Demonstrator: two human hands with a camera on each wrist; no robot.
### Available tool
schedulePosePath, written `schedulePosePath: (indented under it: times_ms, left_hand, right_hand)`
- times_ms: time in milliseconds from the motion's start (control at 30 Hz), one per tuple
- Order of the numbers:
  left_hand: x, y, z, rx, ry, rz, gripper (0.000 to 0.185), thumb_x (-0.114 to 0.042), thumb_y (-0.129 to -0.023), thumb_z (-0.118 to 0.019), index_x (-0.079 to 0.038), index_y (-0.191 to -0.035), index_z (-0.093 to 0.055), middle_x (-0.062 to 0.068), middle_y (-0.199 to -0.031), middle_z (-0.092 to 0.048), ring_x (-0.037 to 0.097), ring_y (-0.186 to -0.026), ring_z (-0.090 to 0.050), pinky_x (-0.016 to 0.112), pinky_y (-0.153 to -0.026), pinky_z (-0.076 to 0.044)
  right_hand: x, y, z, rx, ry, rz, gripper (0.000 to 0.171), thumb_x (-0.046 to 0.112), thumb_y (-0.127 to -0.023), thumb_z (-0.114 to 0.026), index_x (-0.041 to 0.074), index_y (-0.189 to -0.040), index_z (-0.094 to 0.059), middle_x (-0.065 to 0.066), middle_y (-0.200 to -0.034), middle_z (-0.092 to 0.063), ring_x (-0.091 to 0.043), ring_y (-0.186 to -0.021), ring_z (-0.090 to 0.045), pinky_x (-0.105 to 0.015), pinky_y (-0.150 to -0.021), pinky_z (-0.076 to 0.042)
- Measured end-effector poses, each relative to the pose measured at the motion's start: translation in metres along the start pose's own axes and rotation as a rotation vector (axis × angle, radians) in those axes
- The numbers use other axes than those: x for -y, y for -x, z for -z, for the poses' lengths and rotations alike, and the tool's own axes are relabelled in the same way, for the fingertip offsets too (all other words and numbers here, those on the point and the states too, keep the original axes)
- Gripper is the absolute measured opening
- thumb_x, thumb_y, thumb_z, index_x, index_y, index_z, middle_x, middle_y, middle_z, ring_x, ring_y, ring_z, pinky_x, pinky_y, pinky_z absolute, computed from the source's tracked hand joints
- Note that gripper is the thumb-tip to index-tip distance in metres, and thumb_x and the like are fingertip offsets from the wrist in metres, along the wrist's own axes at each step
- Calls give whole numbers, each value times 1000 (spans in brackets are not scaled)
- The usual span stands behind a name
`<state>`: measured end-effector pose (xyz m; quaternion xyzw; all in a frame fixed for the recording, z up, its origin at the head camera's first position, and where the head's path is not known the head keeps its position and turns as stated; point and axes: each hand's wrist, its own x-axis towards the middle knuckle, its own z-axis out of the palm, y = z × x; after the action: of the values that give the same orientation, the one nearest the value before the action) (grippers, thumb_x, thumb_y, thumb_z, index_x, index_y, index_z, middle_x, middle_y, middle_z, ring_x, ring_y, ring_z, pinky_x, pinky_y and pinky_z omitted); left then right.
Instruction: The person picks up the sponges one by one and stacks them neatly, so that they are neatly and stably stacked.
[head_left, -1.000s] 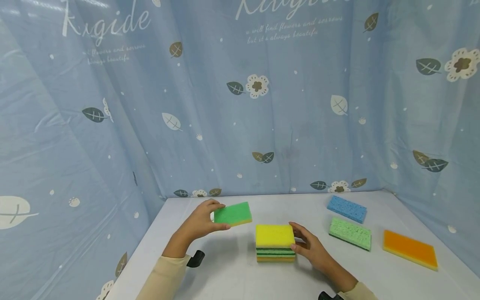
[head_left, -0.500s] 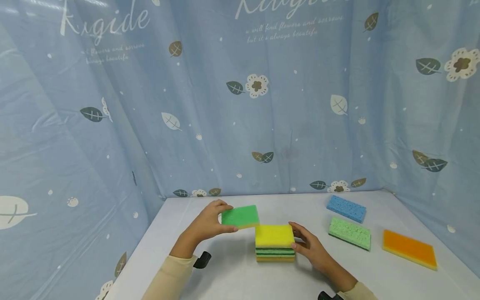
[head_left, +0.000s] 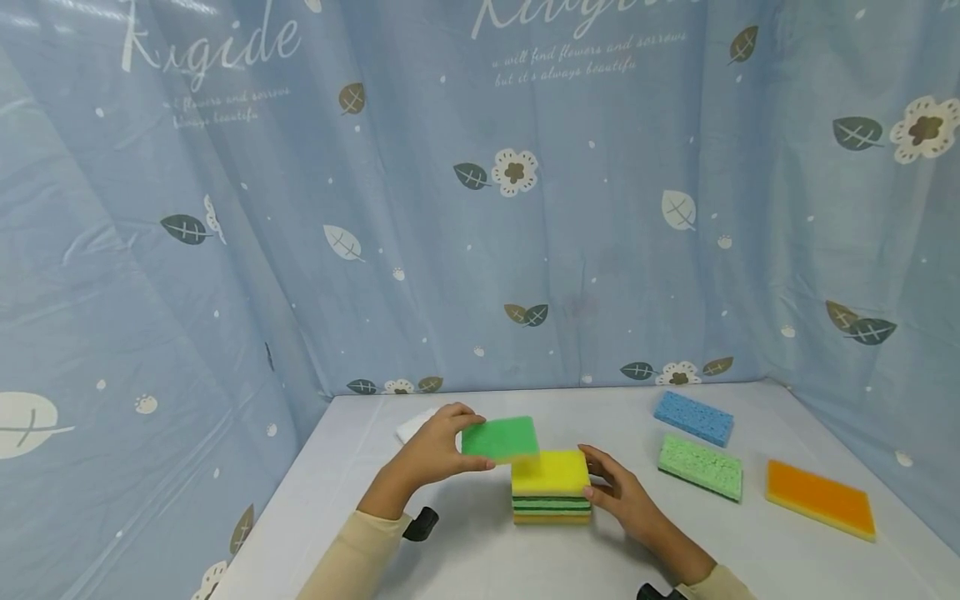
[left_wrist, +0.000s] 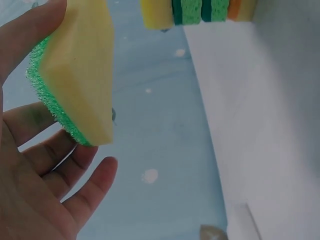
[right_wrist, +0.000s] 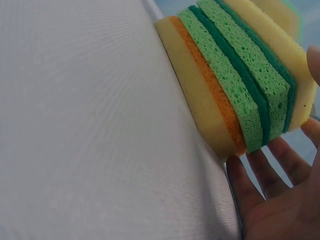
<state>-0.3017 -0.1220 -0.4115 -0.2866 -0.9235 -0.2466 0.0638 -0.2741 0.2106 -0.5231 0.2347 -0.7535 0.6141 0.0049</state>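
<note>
- We held one green sponge [head_left: 500,438] in the air, pinched by our left hand [head_left: 438,450] between thumb and fingers, its right edge just over the left edge of the stack [head_left: 551,487].
- Our right hand [head_left: 622,493] lay with relaxed fingers against the stack's right side, gripping nothing.
- To do this well, we judged the sponge should be squared over the yellow top layer and set down flat while the right hand braced the pile.
- We counted one stack at the table [head_left: 465,550] centre, and three loose sponges to its right: one blue [head_left: 693,417], one pale green [head_left: 701,466], one orange [head_left: 821,497].
</note>
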Motion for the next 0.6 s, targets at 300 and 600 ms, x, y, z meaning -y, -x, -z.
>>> schedulePosePath:
  times_ms: [300, 600]
  left_hand:
    - [-5, -4, -11, 3, -13, -22, 74, -65, -75, -72, -16, -131, -62, -2, -127, -51, 17, -114, -50, 41, -95, -46]
    - [-13, -10, -19, 19, -29, -47, 74, -67, -76, -71, -18, -131, -62, -4, -127, -51, 15, -114, -49, 38, -95, -47]
  right_hand:
    - [-2, -1, -1, -9, 19, -10, 59, 14, -98, -60, 3, -150, -33, -19, -142, -45, -36, -125, -47, -29, -98, -45]
    - [-2, 0, -1, -14, 21, -1, 59, 13, -98, -59, 1, -149, -33, -19, -141, -46, -33, -123, -49, -29, -97, -46]
